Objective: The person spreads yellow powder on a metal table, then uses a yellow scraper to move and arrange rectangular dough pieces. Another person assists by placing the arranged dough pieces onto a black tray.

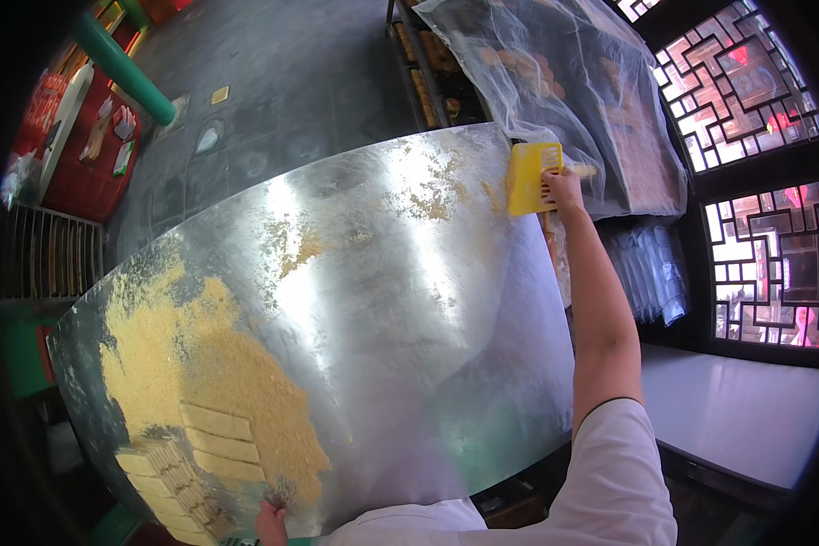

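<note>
My right hand [563, 190] reaches out to the far right corner of the metal-topped table [382, 327]. It grips a flat yellow plastic scraper [527, 179] with slots cut along one side. At the near edge, my left hand [271, 524] is low in the picture, close to the flat pale slabs [222, 443]; whether it holds anything cannot be made out. Those slabs lie on a wide spread of yellow crumbly powder [246, 368]. Beside them, stacked cut pieces [170, 488] stand in rows at the table's near left corner.
A rack under clear plastic sheeting [587, 102] stands against the far right corner, with baked goods [525, 68] inside. To the right is a white-topped counter [737, 409] below lattice windows [771, 266]. A green pole [126, 68] rises from the grey tiled floor [280, 82].
</note>
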Tool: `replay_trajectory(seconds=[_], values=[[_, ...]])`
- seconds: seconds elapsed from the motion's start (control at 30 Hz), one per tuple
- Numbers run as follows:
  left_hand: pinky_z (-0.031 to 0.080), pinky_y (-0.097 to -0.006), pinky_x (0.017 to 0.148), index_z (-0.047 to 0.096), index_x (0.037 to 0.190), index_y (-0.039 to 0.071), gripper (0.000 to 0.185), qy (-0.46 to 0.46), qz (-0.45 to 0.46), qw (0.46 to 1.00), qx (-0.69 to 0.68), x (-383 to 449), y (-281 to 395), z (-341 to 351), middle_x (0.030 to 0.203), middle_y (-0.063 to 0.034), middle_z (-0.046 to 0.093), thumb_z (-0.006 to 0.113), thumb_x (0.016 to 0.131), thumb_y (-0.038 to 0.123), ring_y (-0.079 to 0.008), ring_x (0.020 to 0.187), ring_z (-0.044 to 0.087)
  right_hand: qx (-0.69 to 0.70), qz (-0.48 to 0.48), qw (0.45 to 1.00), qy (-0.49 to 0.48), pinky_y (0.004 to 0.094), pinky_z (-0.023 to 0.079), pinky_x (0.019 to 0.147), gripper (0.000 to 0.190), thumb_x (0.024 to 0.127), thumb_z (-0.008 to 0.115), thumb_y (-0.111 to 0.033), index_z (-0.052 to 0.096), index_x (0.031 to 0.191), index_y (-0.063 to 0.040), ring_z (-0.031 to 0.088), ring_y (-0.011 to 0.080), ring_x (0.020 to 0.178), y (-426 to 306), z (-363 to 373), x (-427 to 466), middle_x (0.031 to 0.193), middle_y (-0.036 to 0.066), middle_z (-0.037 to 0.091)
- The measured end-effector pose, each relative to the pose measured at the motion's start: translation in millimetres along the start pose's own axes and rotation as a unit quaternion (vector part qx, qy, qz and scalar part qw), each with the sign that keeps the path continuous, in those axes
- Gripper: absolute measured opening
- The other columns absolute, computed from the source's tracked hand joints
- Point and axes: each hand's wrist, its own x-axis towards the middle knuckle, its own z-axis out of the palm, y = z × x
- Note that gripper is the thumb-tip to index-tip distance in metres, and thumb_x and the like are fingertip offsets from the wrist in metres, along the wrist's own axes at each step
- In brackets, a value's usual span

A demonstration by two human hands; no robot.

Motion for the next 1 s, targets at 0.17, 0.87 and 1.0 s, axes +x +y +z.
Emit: replay_trajectory(seconds=[0.17, 0.87, 1.0], values=[[0.047, -0.0482, 0.068, 0.047, 0.093, 0.002, 0.029, -0.036, -0.072, 0.996, 0.03, -1.7, 20.0, -11.2, 0.076, -0.0182, 0.061, 0.074, 0.083, 0.003, -0.0406, 0.077, 0.064, 0.028, 0.024, 0.999, -0.013, 0.036, 0.055, 0.051, 0.02, 0.086, 0.066, -0.012, 0.066, 0.103, 0.0, 0.068, 0.0198, 0.063, -42.6, 29.4, 18.2, 0.082, 0.009, 0.069], [0.05, -0.0495, 0.072, 0.052, 0.096, 0.004, 0.027, 0.032, 0.012, 0.996, -0.085, -10.6, 6.4, -11.7, 0.084, -0.0203, 0.068, 0.074, 0.082, 0.011, -0.0431, 0.085, 0.066, -0.131, -0.181, 0.939, -0.261, 0.0363, 0.059, 0.069, 0.032, 0.083, 0.067, -0.016, 0.071, 0.113, -0.004, 0.075, 0.0238, 0.079, -235.6, 338.0, -156.3, 0.092, 0.014, 0.075], [0.05, -0.0489, 0.072, 0.053, 0.095, 0.004, 0.026, 0.019, 0.013, 0.997, -0.068, -6.8, 9.3, -15.4, 0.084, -0.0193, 0.068, 0.074, 0.083, 0.011, -0.0429, 0.083, 0.066, -0.207, -0.28, 0.867, -0.358, 0.0439, 0.054, 0.089, 0.029, 0.089, 0.058, -0.023, 0.07, 0.111, -0.008, 0.069, 0.0348, 0.099, -263.0, 402.5, -308.7, 0.104, 0.016, 0.073]])
